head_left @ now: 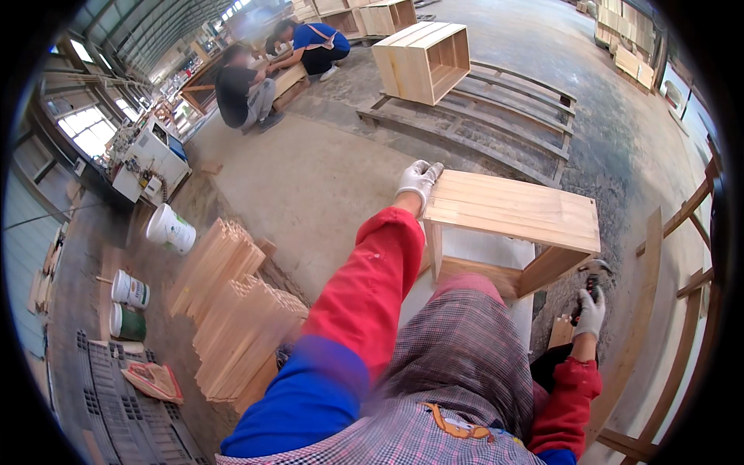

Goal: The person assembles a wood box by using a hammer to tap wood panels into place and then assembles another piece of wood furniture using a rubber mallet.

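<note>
An open wooden box frame (515,200) of pale boards stands on edge in front of my knees, its top board level. My left hand (419,183), in a white glove, grips the far left corner of that board, fingers curled over the edge. Low on the right, my right hand (590,314), gloved too, is closed round the dark handle of a hammer (595,280). The hammer's metal head is up, close beside the frame's right end and apart from it. Through the frame a pale surface shows.
Stacked wood strips (240,333) lie at left, with white buckets (170,229) beyond. Ahead, a wooden box (422,63) sits on a slatted pallet (504,124). Two people (244,89) crouch at far left. A wooden rack (694,302) stands at right.
</note>
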{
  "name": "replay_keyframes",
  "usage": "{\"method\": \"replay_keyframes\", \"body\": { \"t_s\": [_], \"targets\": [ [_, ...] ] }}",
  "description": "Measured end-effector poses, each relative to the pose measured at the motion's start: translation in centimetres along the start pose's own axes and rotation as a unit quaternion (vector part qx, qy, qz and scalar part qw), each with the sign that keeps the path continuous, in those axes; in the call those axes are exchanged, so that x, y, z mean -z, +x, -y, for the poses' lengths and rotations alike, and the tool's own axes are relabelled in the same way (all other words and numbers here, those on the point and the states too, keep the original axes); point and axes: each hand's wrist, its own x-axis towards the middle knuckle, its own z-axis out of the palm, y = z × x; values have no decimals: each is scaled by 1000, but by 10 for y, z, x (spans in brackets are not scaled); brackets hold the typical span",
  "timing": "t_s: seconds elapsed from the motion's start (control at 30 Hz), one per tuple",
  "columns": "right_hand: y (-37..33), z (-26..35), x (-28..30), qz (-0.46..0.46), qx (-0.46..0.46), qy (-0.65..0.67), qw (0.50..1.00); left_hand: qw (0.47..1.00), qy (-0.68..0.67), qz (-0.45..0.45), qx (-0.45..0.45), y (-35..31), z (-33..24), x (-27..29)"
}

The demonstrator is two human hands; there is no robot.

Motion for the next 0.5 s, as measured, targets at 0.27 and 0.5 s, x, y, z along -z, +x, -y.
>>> {"method": "replay_keyframes", "body": {
  "t_s": [0.27, 0.5],
  "targets": [
    [-19, 8, -11, 105, 105, -85, 985, 923, 177, -119, -320, -27, -31, 7],
    [-42, 40, -38, 159, 154, -92, 971, 889, 211, 248, -323, -157, -21, -43]
  ]
}}
